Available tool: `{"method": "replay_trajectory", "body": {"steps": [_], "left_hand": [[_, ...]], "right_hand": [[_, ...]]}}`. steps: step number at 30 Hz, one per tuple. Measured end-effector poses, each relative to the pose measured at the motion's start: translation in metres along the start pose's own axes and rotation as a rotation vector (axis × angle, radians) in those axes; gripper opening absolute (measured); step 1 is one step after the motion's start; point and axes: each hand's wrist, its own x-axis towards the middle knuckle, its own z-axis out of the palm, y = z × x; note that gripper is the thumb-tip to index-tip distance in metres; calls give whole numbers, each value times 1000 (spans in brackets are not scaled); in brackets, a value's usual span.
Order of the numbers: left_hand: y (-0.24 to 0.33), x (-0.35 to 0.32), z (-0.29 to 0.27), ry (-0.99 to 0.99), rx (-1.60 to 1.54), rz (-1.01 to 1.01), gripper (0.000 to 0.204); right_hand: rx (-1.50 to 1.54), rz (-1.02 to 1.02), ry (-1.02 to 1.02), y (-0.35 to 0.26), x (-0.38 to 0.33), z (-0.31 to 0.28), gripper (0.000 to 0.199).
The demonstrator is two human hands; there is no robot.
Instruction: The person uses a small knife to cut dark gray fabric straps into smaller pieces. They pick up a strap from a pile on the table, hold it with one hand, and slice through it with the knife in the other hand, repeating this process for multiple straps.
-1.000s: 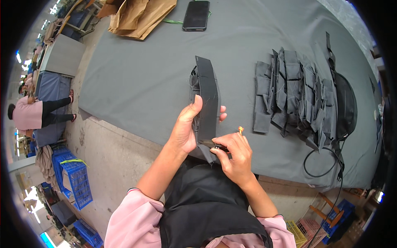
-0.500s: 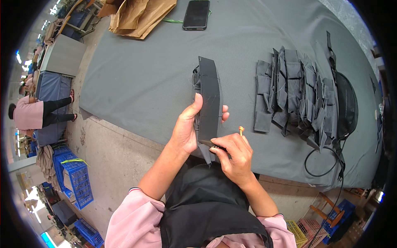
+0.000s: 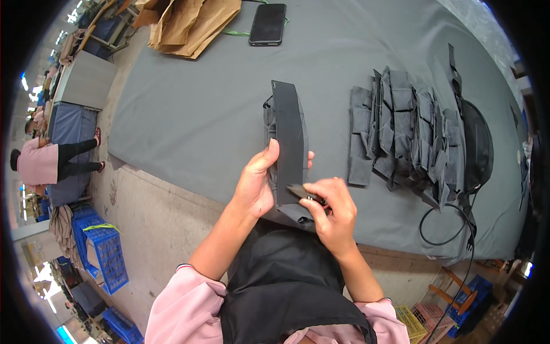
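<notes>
My left hand (image 3: pixel 255 183) is wrapped round a long dark grey fabric piece (image 3: pixel 289 137), thumb along its left edge and fingertips showing past its right edge. A smooth flat strip faces up, with folded, looser cloth on the left side and at the near end. My right hand (image 3: pixel 337 213) is closed on small dark thread snips (image 3: pixel 297 191), whose pointed blades lie over the near end of the strip. The fingers hide most of the snips' handle.
Several stacked grey fabric pieces (image 3: pixel 395 126) lie on the grey-covered table (image 3: pixel 189 120) to the right, beside a black pouch (image 3: pixel 479 146) with a strap and looped cord. A phone (image 3: pixel 267 24) and brown paper (image 3: pixel 195 26) lie at the back. Another person (image 3: pixel 40 163) stands far left.
My right hand and the snips have shifted slightly right, with the blades now showing more. The near end of the fabric has folded toward the right. My left hand keeps its hold.
</notes>
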Motion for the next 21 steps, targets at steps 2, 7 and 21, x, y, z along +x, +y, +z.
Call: {"method": "replay_trajectory", "body": {"steps": [2, 7, 21], "left_hand": [[-2, -1, 1, -5, 75, 32, 37], [-9, 0, -21, -115, -132, 14, 37], [-11, 0, -11, -120, -131, -4, 35]], "right_hand": [[8, 49, -1, 5, 4, -3, 22], [-22, -32, -10, 2, 12, -2, 23], [-101, -28, 39, 4, 6, -7, 22]]}}
